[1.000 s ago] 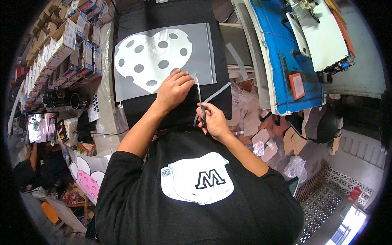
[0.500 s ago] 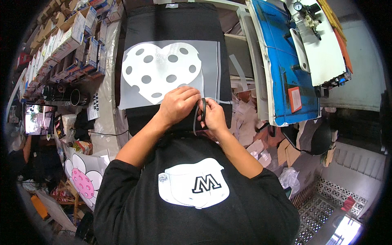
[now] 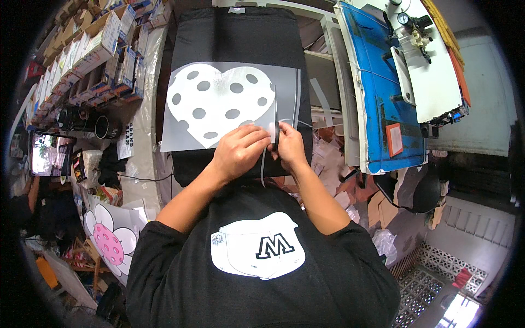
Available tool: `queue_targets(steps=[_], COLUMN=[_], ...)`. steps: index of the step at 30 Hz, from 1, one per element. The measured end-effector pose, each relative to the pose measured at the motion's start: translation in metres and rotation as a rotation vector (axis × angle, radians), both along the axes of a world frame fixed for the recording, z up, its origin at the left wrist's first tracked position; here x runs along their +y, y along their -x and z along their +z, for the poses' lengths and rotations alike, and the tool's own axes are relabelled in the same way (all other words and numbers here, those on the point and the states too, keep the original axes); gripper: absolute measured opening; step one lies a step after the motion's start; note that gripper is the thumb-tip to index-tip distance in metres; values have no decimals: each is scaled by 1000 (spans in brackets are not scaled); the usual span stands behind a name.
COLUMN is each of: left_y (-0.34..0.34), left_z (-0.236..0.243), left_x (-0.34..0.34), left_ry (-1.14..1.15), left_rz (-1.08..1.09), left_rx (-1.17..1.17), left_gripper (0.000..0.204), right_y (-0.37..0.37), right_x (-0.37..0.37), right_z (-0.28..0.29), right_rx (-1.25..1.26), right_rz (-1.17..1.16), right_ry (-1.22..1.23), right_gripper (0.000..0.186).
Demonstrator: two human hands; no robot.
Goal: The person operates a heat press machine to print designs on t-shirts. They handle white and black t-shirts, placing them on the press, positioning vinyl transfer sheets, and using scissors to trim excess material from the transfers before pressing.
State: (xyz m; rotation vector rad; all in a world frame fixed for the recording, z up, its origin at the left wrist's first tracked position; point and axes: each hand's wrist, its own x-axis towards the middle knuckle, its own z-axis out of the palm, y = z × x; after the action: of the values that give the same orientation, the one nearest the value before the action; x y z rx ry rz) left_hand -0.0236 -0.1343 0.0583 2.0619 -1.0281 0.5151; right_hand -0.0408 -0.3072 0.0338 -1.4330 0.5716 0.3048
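A translucent film sheet printed with a white heart with grey oval spots lies over a black cloth. My right hand is closed around the dark handles of a pair of scissors, whose blades point away along the sheet right of the heart. My left hand rests at the sheet's near edge, thumb and fingers pressed together on the film just left of the scissors. A narrow film strip hangs down between my hands. Its upper end is hidden by my fingers.
Boxes are stacked at the far left, near a dark mug and a lit phone screen. A press with a blue top stands on the right. Paper and cardboard scraps lie below it.
The view has shifted slightly, so the sheet and cloth appear a little lower and further right. The scissors have moved a little farther up along the sheet; both hands keep their grip.
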Motion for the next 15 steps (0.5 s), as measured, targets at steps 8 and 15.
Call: queue_targets(steps=[8, 15], left_y=[19, -21], left_z=[1, -37], left_x=[19, 37], left_ry=[-67, -483], left_rz=[6, 654], left_rx=[205, 367], left_gripper=[31, 69], right_y=[-47, -52], right_x=[-7, -39], right_z=[-3, -16], right_rx=[-59, -209], right_rz=[-6, -202], right_ry=[12, 293], right_gripper=[28, 27])
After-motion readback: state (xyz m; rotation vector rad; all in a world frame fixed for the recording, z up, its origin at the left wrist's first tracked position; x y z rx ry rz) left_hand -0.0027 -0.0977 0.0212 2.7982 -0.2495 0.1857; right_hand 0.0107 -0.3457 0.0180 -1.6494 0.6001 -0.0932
